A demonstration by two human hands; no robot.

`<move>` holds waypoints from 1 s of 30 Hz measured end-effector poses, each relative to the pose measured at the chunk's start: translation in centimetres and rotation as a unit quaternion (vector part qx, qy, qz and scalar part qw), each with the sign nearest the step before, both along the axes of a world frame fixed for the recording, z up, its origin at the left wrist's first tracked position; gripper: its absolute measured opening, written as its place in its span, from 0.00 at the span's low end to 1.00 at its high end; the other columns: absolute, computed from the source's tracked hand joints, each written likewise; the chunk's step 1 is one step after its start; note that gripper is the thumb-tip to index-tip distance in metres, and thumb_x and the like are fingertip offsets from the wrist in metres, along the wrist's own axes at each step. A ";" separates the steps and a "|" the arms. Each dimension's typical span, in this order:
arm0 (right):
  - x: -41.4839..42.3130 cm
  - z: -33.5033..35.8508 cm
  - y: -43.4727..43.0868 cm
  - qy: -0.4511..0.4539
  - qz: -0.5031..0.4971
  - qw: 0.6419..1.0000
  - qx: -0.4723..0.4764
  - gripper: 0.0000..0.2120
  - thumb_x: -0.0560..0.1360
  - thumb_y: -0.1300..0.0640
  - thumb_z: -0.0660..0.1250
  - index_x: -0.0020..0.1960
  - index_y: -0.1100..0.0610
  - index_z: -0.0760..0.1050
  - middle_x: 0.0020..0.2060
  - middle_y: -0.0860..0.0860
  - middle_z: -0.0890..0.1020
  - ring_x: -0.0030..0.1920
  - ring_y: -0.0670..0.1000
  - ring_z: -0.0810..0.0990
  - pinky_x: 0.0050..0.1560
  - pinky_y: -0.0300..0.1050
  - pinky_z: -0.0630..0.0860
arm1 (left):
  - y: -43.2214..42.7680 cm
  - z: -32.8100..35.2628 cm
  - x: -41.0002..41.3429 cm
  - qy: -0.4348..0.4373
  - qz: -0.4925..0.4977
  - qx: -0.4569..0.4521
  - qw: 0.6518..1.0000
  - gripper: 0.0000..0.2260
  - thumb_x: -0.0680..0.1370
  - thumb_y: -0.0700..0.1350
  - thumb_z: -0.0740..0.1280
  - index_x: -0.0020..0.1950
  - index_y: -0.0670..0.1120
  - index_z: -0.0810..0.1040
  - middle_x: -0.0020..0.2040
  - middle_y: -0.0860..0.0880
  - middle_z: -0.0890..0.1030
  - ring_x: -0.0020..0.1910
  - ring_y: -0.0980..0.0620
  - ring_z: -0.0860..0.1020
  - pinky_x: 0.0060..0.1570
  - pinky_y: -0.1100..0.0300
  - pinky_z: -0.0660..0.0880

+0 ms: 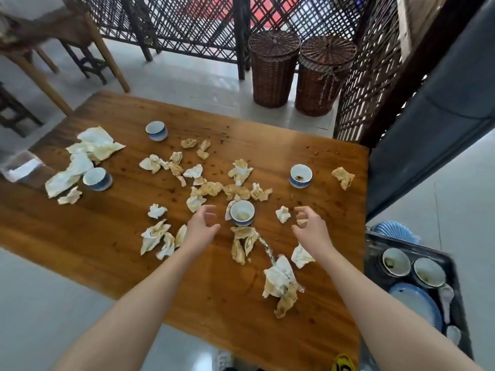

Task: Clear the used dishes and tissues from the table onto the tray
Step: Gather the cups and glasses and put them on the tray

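Note:
Several crumpled, stained tissues (209,188) lie scattered over the wooden table (107,231). Several blue-and-white cups stand among them: one at the middle (242,212), one far back (156,130), one left (97,179), one right (301,175). My left hand (201,226) hovers open just left of the middle cup, fingers curled and apart. My right hand (312,227) is open to the cup's right, beside a small tissue (283,214). The dark tray (455,269) at the lower right holds bowls, a plate and spoons.
Two wicker baskets (273,68) stand on the floor beyond the table by a lattice screen. A clear tissue box (20,168) sits at the table's left end. A dark padded pillar (428,129) rises to the right. Wooden furniture stands at the back left.

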State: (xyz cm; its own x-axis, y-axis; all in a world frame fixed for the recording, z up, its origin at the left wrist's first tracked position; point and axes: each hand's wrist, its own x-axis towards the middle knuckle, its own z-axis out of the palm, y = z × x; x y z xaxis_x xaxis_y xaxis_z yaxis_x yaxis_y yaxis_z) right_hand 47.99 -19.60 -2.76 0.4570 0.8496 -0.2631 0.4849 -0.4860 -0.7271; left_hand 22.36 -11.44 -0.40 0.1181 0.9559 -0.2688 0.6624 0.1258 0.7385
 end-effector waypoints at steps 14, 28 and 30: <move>-9.6 -4.4 6.9 0.039 0.030 0.999 -0.014 0.36 0.63 0.55 0.79 0.67 0.49 0.67 0.56 0.45 0.76 0.57 0.45 0.73 0.51 0.38 0.71 | 7.4 -3.1 -8.3 -0.030 0.068 -0.024 0.997 0.18 0.77 0.38 0.68 0.65 0.50 0.72 0.56 0.50 0.77 0.53 0.53 0.76 0.46 0.62 0.78; -20.6 -0.6 16.4 -0.019 -0.049 0.998 0.044 0.35 0.59 0.55 0.81 0.61 0.50 0.67 0.51 0.45 0.72 0.51 0.46 0.71 0.47 0.40 0.68 | 18.3 -2.0 -20.1 -0.047 0.028 -0.012 0.998 0.17 0.76 0.40 0.70 0.63 0.51 0.73 0.54 0.53 0.77 0.54 0.55 0.76 0.50 0.61 0.77; -22.5 0.0 18.3 -0.023 -0.032 0.998 0.044 0.35 0.60 0.55 0.80 0.62 0.50 0.67 0.52 0.46 0.72 0.52 0.47 0.71 0.47 0.41 0.69 | 19.3 -1.5 -22.0 -0.045 0.029 -0.007 0.999 0.17 0.76 0.40 0.70 0.63 0.50 0.73 0.54 0.53 0.77 0.53 0.55 0.76 0.51 0.60 0.76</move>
State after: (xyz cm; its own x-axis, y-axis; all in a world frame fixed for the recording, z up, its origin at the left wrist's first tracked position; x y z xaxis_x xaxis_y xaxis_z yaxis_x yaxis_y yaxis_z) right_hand 25.46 -1.33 -2.77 0.5213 0.8372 -0.1653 0.4893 -0.4519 -0.7458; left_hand 0.34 7.88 -1.92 0.0866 0.9580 -0.2735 0.5846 0.1735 0.7925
